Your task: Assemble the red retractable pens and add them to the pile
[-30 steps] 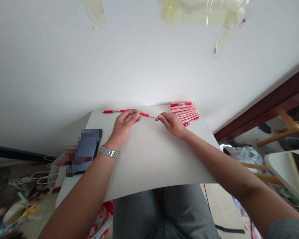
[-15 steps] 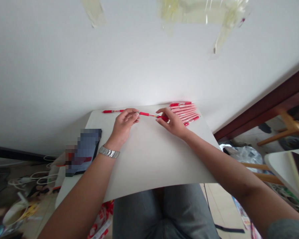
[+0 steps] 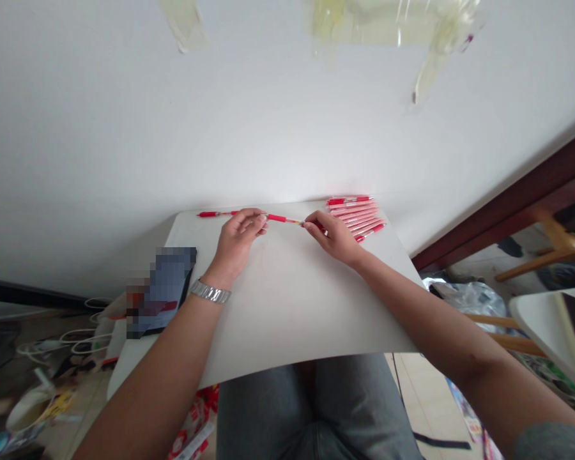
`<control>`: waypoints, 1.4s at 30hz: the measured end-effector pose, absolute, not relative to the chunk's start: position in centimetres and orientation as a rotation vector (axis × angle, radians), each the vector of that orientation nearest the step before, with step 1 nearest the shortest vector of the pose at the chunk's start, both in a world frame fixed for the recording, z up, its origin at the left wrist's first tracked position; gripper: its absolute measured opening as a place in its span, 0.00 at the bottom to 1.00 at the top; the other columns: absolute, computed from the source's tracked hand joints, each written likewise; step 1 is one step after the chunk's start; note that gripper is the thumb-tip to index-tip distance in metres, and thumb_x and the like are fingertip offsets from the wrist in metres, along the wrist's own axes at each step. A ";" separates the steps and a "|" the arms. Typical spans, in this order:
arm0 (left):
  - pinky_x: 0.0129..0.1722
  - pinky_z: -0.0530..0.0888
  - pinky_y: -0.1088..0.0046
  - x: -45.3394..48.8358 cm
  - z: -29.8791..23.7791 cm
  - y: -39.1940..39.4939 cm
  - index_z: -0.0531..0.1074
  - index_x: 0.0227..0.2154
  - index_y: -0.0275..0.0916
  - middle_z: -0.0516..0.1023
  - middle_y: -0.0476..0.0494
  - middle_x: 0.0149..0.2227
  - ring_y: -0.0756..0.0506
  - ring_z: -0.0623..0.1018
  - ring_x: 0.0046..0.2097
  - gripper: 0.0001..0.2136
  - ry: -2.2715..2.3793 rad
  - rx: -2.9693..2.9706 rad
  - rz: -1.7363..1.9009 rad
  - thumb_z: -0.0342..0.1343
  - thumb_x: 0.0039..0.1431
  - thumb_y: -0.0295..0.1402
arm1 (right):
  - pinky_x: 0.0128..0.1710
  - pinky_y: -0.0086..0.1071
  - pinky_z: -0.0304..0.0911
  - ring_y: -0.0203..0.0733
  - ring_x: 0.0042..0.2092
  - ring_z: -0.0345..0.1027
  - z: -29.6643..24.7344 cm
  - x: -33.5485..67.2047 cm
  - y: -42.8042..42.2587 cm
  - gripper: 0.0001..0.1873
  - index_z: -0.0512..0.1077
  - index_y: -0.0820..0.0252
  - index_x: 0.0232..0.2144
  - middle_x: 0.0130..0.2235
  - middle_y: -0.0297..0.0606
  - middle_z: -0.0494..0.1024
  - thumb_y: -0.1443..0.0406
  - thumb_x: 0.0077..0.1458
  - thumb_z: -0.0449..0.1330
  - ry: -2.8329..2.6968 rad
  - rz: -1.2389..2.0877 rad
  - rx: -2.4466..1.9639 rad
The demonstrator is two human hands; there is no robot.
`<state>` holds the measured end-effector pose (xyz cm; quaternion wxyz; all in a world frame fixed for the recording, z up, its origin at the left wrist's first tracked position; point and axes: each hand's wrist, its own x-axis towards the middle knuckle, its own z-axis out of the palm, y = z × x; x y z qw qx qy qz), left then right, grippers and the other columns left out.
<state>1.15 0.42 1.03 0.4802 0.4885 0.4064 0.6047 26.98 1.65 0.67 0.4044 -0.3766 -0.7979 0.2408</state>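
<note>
Above the far part of the white table, a red pen (image 3: 276, 218) stretches between my two hands. My left hand (image 3: 241, 236) pinches the end beside its red grip. At the other end, the fingers of my right hand (image 3: 331, 235) are closed on the pen's red end, which they mostly cover. Behind my left hand a second red pen (image 3: 209, 214) lies along the table's back edge, partly hidden by the fingers. Several red and clear pens (image 3: 357, 209) lie side by side just beyond my right hand.
The white table (image 3: 287, 306) stands against a wall with tape (image 3: 378, 25) on it. A blurred-out tablet or phone (image 3: 170, 281) rests at the table's left edge. Cables (image 3: 76, 342) and a bin (image 3: 29, 409) are on the left. A wooden chair (image 3: 531, 262) stands to the right.
My right thumb and fingers have closed over the pen's red end, which showed between them before. My left hand has hardly moved.
</note>
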 end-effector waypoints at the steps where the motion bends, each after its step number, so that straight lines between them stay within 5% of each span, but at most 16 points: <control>1: 0.44 0.77 0.72 1.2 1.0 0.4 0.81 0.41 0.42 0.81 0.47 0.40 0.49 0.79 0.40 0.18 0.989 1.190 1.476 0.77 0.52 0.45 | 0.35 0.36 0.59 0.40 0.33 0.65 0.7 27.0 1.6 0.19 0.72 0.56 0.41 0.34 0.36 0.75 0.49 0.75 0.52 -2.022 0.616 -0.955; 6: 0.43 0.77 0.71 1.3 1.1 0.4 0.81 0.40 0.42 0.81 0.47 0.38 0.49 0.79 0.39 0.19 1.000 1.177 1.505 0.77 0.51 0.46 | 0.36 0.35 0.62 0.41 0.34 0.66 0.4 27.0 1.7 0.19 0.71 0.54 0.51 0.35 0.35 0.76 0.48 0.69 0.60 -2.002 0.621 -0.950; 13: 0.47 0.76 0.70 1.1 1.0 0.6 0.82 0.39 0.42 0.81 0.48 0.37 0.49 0.78 0.38 0.17 0.962 1.214 1.526 0.77 0.51 0.44 | 0.36 0.35 0.61 0.41 0.34 0.66 0.4 27.0 1.8 0.21 0.73 0.56 0.41 0.35 0.38 0.77 0.46 0.72 0.55 -2.004 0.609 -0.937; 27: 0.48 0.76 0.67 0.8 0.7 0.6 0.84 0.40 0.40 0.83 0.44 0.38 0.46 0.80 0.40 0.15 1.014 1.305 1.532 0.76 0.54 0.43 | 0.32 0.33 0.58 0.39 0.31 0.62 0.4 27.1 1.5 0.29 0.76 0.57 0.39 0.32 0.36 0.76 0.42 0.74 0.49 -2.014 0.723 -1.010; 35: 0.48 0.77 0.67 1.0 0.5 0.7 0.82 0.41 0.40 0.83 0.44 0.38 0.46 0.80 0.40 0.15 1.065 1.378 1.562 0.73 0.59 0.45 | 0.35 0.34 0.63 0.39 0.33 0.64 0.2 27.1 1.9 0.25 0.73 0.56 0.53 0.33 0.33 0.73 0.43 0.69 0.59 -1.874 0.745 -0.975; 42: 0.46 0.77 0.69 0.8 0.2 1.0 0.81 0.41 0.40 0.83 0.45 0.39 0.48 0.80 0.39 0.15 1.032 1.298 1.563 0.74 0.57 0.43 | 0.39 0.35 0.69 0.39 0.37 0.70 -0.7 27.1 2.8 0.25 0.71 0.56 0.49 0.38 0.35 0.76 0.44 0.64 0.66 -1.659 0.998 -0.902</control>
